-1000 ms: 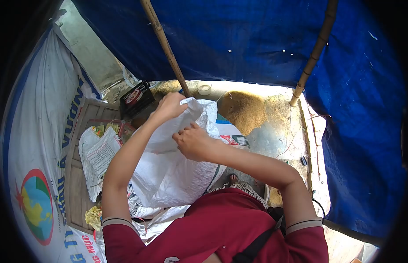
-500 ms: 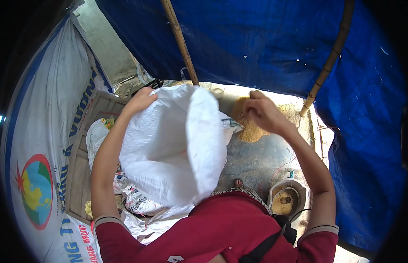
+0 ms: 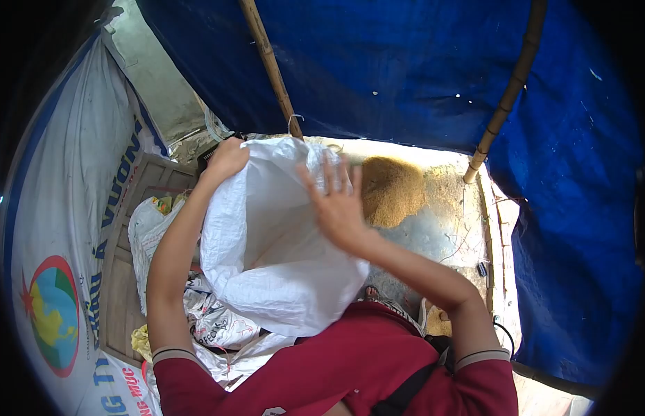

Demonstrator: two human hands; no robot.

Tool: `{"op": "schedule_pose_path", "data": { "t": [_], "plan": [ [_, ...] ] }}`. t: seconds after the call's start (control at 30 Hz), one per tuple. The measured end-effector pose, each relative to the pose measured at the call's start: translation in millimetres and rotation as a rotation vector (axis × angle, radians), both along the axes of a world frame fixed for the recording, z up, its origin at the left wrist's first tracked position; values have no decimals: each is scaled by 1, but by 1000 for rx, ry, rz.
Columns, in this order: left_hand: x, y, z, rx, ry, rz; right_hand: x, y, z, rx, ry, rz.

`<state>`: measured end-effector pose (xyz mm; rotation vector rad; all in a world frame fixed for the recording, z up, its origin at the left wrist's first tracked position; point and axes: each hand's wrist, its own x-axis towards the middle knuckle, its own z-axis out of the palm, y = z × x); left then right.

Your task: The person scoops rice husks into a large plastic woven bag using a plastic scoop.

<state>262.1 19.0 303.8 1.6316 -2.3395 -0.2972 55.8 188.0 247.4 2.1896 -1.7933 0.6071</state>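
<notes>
A large white woven sack (image 3: 281, 305) hangs in front of me with its mouth spread wide, and its pale inside shows. My left hand (image 3: 229, 157) grips the sack's rim at the upper left, fingers closed over the edge. At the opposite side, my right hand (image 3: 336, 204) is over the sack's right rim with its fingers spread apart, nothing held in them. Beyond that hand a heap of golden grain (image 3: 392, 191) lies on the concrete floor.
Printed sacks (image 3: 218, 322) lie below the white one at left, beside wooden panelling (image 3: 121, 274). A blue tarp (image 3: 406, 76) with bamboo poles (image 3: 506, 104) closes off the far side. A printed white banner (image 3: 59, 208) hangs at left. By my right arm is a grain-filled bucket (image 3: 439, 322), partly covered.
My right hand has swung left from over the grain to the sack's rim, its fingers opening out. The sack's right side has folded down and its mouth is wider. My left hand keeps its hold.
</notes>
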Motion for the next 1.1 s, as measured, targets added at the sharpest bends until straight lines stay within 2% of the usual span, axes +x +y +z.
{"op": "schedule_pose_path", "data": {
  "t": [0.03,0.07,0.13,0.17,0.23,0.27,0.3,0.37,0.4,0.43,0.5,0.53,0.57,0.63,0.67,0.7,0.77,0.8,0.83,0.9,0.93,0.97,1.0,1.07,1.1],
  "plan": [
    [7,3,4,-2,1,-1,-22,-4,2,99,10,-89],
    [14,8,8,63,58,-14,-46,-9,-5,78,-175,-78],
    [18,25,18,174,138,-47,-77,-13,13,440,-637,-115],
    [16,32,19,179,137,-50,-85,-18,12,444,-638,-119],
    [6,47,22,145,207,-407,-101,-33,-5,434,-828,31],
    [0,59,32,167,163,-455,-118,-51,-43,330,-873,272],
    [-4,68,42,189,118,-501,-128,-51,-40,322,-871,273],
    [5,62,44,274,121,-483,-143,-45,-34,831,-1415,349],
    [16,56,40,290,148,-423,-152,-43,-34,974,-1421,250],
    [28,49,35,308,173,-365,-154,-41,-35,973,-1423,247],
    [49,39,21,298,206,-385,-157,-33,-39,1115,-1719,173],
    [57,38,17,430,207,-306,-157,-35,-55,1126,-1847,351],
    [65,37,13,558,205,-225,-159,-37,-69,1117,-1851,353],
    [80,37,2,654,204,-191,-158,-36,-83,1164,-2001,615],
    [84,40,-2,765,292,-133,-155,-37,-92,1165,-2062,538],
    [94,36,-15,811,311,-108,-155,-39,-98,1154,-2066,538],
    [103,36,-33,967,525,-2,-155,-41,-105,1179,-1886,355],
    [99,37,-31,969,524,-4,-156,-41,-95,1222,-1747,185],
    [96,41,-27,996,619,73,-160,-42,-87,1227,-1747,184],
    [92,47,-27,1020,719,167,-165,-48,-69,831,-1131,-199],
    [87,47,-27,956,870,220,-161,-49,-49,840,-1128,-192],
    [79,48,-29,886,1019,271,-157,-46,-22,637,-1202,-160],
    [70,49,-30,807,1033,313,-149,-42,-1,432,-1269,-130],
    [49,52,-32,789,1083,325,-118,-35,22,146,-1039,-46],
    [36,53,-33,764,1133,326,-103,-29,25,87,-828,-17]
  ]
}}
